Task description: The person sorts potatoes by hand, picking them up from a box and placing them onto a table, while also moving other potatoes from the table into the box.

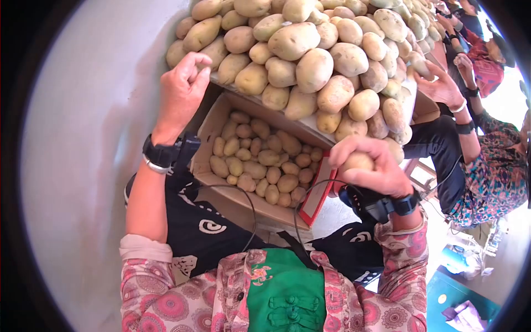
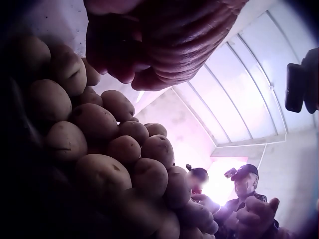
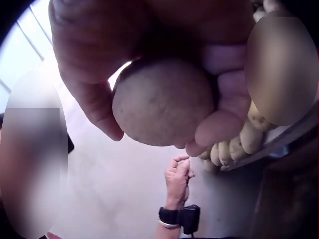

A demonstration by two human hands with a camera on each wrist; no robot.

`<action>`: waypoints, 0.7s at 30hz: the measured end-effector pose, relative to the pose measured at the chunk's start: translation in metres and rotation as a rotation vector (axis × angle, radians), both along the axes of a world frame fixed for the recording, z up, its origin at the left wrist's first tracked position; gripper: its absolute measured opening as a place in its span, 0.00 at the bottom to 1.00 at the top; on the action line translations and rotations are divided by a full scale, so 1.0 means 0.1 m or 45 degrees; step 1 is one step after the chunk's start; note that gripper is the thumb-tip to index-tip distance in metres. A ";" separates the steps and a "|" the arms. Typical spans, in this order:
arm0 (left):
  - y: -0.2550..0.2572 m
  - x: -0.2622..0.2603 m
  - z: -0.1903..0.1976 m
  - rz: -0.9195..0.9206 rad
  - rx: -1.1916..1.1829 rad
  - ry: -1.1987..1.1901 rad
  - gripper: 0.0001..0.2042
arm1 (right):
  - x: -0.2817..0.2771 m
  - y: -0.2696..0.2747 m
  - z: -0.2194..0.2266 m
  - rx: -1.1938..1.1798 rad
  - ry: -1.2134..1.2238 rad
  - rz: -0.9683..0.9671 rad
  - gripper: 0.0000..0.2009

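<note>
My right hand (image 1: 383, 169) grips a roundish tan potato (image 1: 358, 161), raised beside the front edge of the heap. Thumb and fingers curl round this potato in the right wrist view, leaving its speckled underside showing. At the left end of the heap is my left hand (image 1: 180, 94), its fingers loosely bent and nothing visible in them. Close by it lie several potatoes (image 1: 202, 34) of the large pile. Below the pile, between the two hands, a cardboard box (image 1: 221, 113) holds many smaller potatoes (image 1: 269, 158).
A red-edged panel (image 1: 318, 191) stands at the box's right side. Dark cables (image 1: 253, 206) hang in front of the box. To the right, another person's hand (image 1: 437, 86) is at the heap. A pale wall (image 1: 83, 138) runs along the left.
</note>
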State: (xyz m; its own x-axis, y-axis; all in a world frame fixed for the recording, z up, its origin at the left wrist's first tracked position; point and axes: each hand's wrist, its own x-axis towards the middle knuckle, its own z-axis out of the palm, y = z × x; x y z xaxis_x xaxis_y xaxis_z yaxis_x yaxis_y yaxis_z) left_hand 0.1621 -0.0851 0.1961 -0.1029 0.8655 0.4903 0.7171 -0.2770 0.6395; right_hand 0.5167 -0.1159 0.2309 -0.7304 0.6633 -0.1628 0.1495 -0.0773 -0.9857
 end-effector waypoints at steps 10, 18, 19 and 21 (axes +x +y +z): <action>-0.09 0.06 0.06 -0.031 0.013 0.013 0.03 | -0.14 0.09 -0.08 0.336 0.094 -0.389 0.03; -0.12 0.09 0.01 -0.045 0.063 0.007 0.03 | 0.65 0.50 -0.01 0.423 0.551 -1.001 0.06; -0.12 0.11 0.01 -0.058 0.040 -0.006 0.05 | 0.69 0.51 0.04 0.400 0.648 -1.075 0.07; -0.15 0.17 0.02 -0.112 0.033 -0.004 0.06 | 0.83 0.57 0.09 0.352 0.830 -1.175 0.08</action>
